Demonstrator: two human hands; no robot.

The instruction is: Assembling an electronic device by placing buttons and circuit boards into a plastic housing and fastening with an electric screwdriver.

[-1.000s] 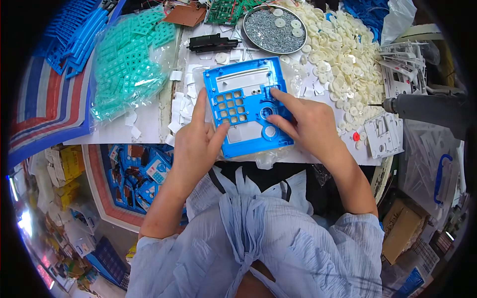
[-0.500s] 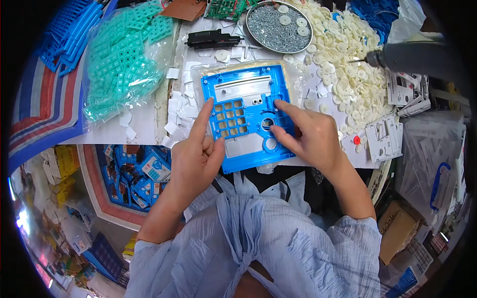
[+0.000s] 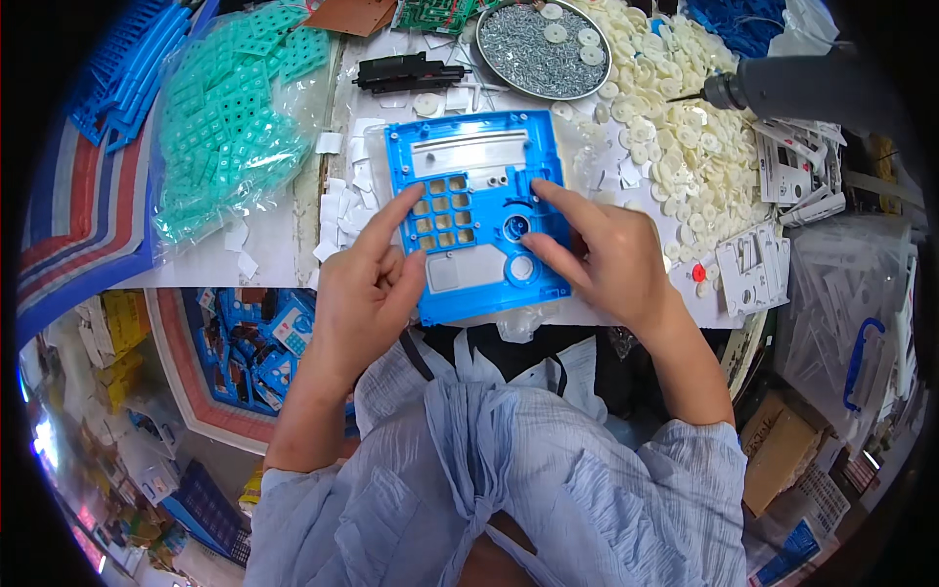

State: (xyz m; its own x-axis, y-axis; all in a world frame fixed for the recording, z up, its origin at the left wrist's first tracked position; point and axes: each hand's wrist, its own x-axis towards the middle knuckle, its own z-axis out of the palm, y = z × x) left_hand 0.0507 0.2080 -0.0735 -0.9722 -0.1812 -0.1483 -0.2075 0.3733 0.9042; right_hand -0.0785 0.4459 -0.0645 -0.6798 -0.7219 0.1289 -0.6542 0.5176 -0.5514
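A blue plastic casing panel [image 3: 494, 210] with a grid of square openings and round holes lies before me at the table's front edge, over clear plastic wrapping. My left hand [image 3: 367, 298] holds its left edge, with the index fingertip beside the square openings and the thumb below it. From the right, my right hand [image 3: 611, 256] grips the other side. Its index finger rests near the top of a blue raised part, and its thumb touches beside the upper round hole. The remaining fingers of the right hand are mostly hidden.
A round metal tray of screws [image 3: 528, 59] stands behind the panel, with a black part [image 3: 409, 73] beside it. White plastic discs [image 3: 675, 147] heap to the right, under a power screwdriver [image 3: 782, 96]. A bag of green keypads [image 3: 240, 122] lies left; below is a bin of blue parts [image 3: 259, 342].
The panel has shifted slightly left and away from me and straightened, with both hands moving along. The upper round hole now looks darker and bluer inside.
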